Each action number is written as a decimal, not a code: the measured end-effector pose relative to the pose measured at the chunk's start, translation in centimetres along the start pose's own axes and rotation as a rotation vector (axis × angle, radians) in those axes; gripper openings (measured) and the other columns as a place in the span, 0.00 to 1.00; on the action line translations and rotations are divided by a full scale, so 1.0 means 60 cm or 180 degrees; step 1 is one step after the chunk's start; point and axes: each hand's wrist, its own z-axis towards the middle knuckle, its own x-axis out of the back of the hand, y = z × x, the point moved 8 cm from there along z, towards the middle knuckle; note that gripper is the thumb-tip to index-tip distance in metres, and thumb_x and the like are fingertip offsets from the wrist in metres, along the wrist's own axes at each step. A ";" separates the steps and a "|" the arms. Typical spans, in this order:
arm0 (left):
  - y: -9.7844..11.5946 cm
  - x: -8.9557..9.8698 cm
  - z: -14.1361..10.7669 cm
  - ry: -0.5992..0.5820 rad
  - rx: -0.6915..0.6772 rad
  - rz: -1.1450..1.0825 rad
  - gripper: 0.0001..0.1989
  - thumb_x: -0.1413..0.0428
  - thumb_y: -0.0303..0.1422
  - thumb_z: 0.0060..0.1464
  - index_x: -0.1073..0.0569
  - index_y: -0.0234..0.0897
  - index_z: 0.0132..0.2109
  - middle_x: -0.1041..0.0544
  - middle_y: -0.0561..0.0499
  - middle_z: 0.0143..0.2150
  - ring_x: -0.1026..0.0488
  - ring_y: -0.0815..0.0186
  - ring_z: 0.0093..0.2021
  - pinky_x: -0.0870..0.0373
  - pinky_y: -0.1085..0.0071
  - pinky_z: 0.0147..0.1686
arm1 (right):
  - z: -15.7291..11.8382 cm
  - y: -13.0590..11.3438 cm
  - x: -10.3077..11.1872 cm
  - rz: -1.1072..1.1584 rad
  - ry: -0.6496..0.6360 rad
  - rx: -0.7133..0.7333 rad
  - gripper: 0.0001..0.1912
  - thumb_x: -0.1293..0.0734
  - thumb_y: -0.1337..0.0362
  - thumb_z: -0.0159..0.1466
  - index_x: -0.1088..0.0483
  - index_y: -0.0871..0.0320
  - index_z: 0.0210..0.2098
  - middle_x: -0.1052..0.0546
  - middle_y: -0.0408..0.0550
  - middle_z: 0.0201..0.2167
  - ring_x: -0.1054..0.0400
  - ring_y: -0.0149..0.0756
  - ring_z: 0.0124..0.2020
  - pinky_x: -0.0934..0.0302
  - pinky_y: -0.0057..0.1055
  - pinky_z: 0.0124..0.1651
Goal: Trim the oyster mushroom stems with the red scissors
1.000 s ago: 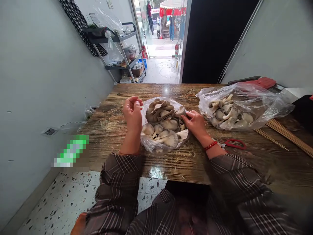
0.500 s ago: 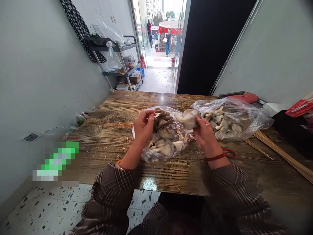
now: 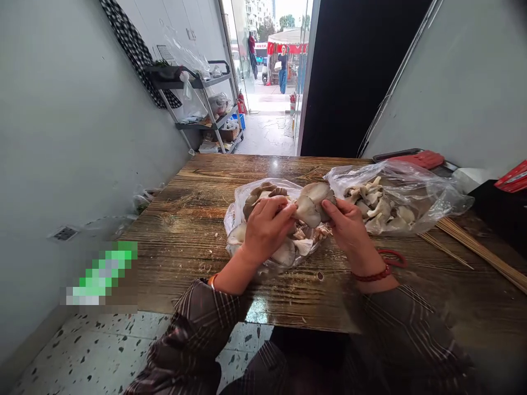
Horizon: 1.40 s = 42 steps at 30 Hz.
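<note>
My right hand (image 3: 351,225) grips a small cluster of grey oyster mushrooms (image 3: 315,200) by its caps, thumb on top. At the stem end of that cluster, my left hand (image 3: 269,227) pinches with thumb and fingers pressed together. Both hands are above an open clear plastic bag (image 3: 242,192) of oyster mushrooms, whose contents my left hand partly covers. Torn pieces of stem (image 3: 303,246) lie at this bag's right side. Just right of my right hand, a second clear bag (image 3: 436,192) holds more mushroom pieces (image 3: 382,208).
Thin wooden skewers (image 3: 481,249) and a red band (image 3: 393,258) lie on the wooden table (image 3: 185,241). A dark tray (image 3: 397,154) with a red item is at the back right, near a black box (image 3: 489,211). Beyond stand a shelf cart (image 3: 201,82) and a glass doorway; a person (image 3: 282,68) is outside.
My left hand has moved right, from the bag's left side to the stem end of the mushroom cluster. The right hand still holds the cluster, now turned with its caps more toward me.
</note>
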 end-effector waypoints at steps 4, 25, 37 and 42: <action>-0.034 0.002 0.002 0.0136 0.0742 -0.0665 0.08 0.42 0.32 0.60 0.23 0.38 0.46 0.22 0.45 0.46 0.26 0.62 0.44 0.27 0.65 0.44 | 0.004 -0.012 0.005 0.0028 -0.0003 0.0087 0.18 0.25 0.45 0.58 0.23 0.55 0.27 0.27 0.41 0.23 0.37 0.29 0.25 0.42 0.28 0.27; -0.035 -0.072 -0.019 -0.0187 0.2916 -0.2567 0.13 0.35 0.40 0.49 0.26 0.35 0.32 0.25 0.54 0.26 0.30 0.70 0.26 0.32 0.75 0.28 | -0.021 -0.020 -0.040 -0.1202 -0.0060 0.0492 0.15 0.27 0.53 0.60 0.28 0.56 0.25 0.29 0.41 0.23 0.37 0.31 0.28 0.42 0.30 0.32; -0.037 -0.077 -0.011 -0.0320 0.2460 -0.2227 0.09 0.40 0.37 0.53 0.26 0.36 0.31 0.28 0.53 0.26 0.33 0.69 0.26 0.35 0.73 0.30 | 0.011 0.001 0.025 0.0972 0.0720 -0.0269 0.21 0.21 0.46 0.48 0.24 0.54 0.32 0.23 0.41 0.30 0.36 0.26 0.26 0.41 0.24 0.26; -0.022 -0.103 -0.009 -0.0957 0.1631 -0.0947 0.06 0.41 0.25 0.49 0.24 0.38 0.37 0.26 0.51 0.30 0.31 0.64 0.33 0.31 0.67 0.38 | 0.016 -0.034 0.039 -0.0504 0.0570 0.0390 0.20 0.27 0.44 0.58 0.28 0.54 0.27 0.30 0.39 0.23 0.41 0.29 0.25 0.46 0.29 0.28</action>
